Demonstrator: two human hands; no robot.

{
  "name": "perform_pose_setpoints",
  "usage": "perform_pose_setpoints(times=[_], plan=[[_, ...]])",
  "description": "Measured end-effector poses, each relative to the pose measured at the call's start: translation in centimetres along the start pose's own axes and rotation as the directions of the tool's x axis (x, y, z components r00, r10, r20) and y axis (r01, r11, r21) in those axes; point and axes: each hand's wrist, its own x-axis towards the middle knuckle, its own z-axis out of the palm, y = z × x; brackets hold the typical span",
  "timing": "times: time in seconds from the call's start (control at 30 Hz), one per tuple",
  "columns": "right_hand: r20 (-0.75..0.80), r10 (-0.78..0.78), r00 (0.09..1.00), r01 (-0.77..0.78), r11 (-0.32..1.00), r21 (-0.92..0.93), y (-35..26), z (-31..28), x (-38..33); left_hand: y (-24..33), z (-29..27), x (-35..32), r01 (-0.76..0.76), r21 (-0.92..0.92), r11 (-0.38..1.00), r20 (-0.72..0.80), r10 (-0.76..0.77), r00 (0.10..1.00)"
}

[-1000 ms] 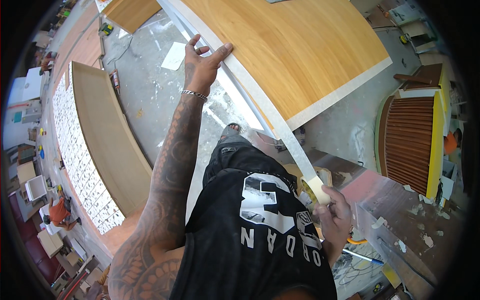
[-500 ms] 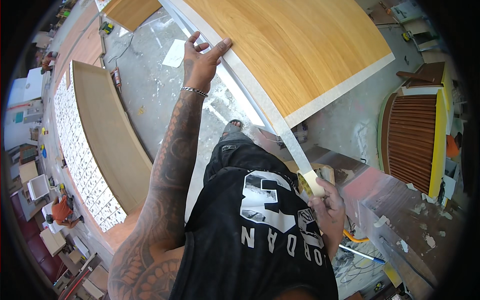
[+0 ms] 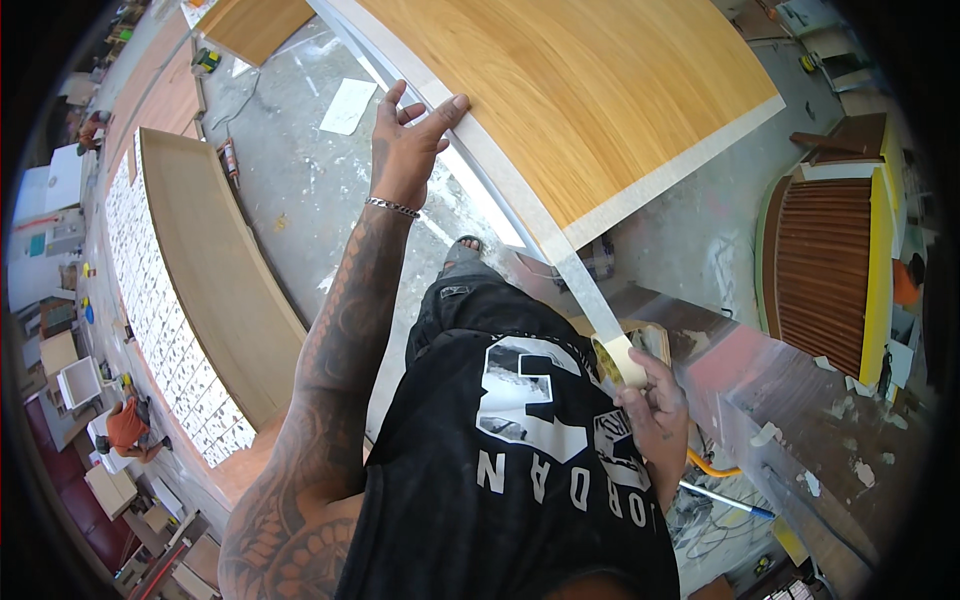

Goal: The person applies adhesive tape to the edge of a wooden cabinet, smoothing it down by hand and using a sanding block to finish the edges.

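Masking tape roll (image 3: 620,360) is gripped in the right hand (image 3: 655,415), close to the torso. Tape strip (image 3: 575,275) is stretched up-left along the wood panel (image 3: 560,90) edge. Left hand (image 3: 410,150), fingers spread flat, is pressed on that edge, holding nothing.

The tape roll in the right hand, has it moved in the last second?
Yes. The tape roll in the right hand has drawn slightly nearer the wooden panel's corner.
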Motion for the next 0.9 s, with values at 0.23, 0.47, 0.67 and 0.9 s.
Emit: perform_pose_setpoints(times=[0.23, 0.47, 0.67, 0.9], plan=[[-0.013, 0.009, 1.000, -0.009, 1.000, -0.027, -0.1, 0.1, -0.1, -0.7, 0.2, -1.1, -0.007, -0.006, 1.000, 0.050, 0.007, 0.999], [-0.015, -0.001, 1.000, 0.000, 0.999, -0.040, -0.5, 0.1, -0.5, -1.0, 0.2, -1.0, -0.008, 0.000, 1.000, 0.057, 0.008, 0.998], [0.001, -0.043, 0.999, 0.043, 0.998, -0.038, -0.1, 0.2, -0.5, -1.0, 0.3, -1.0, 0.024, -0.004, 1.000, 0.050, -0.023, 0.998], [-0.021, -0.043, 0.999, 0.043, 0.999, -0.026, 0.3, 0.5, -0.5, -0.4, 0.6, -1.6, -0.011, 0.005, 1.000, 0.050, 0.010, 0.999]])
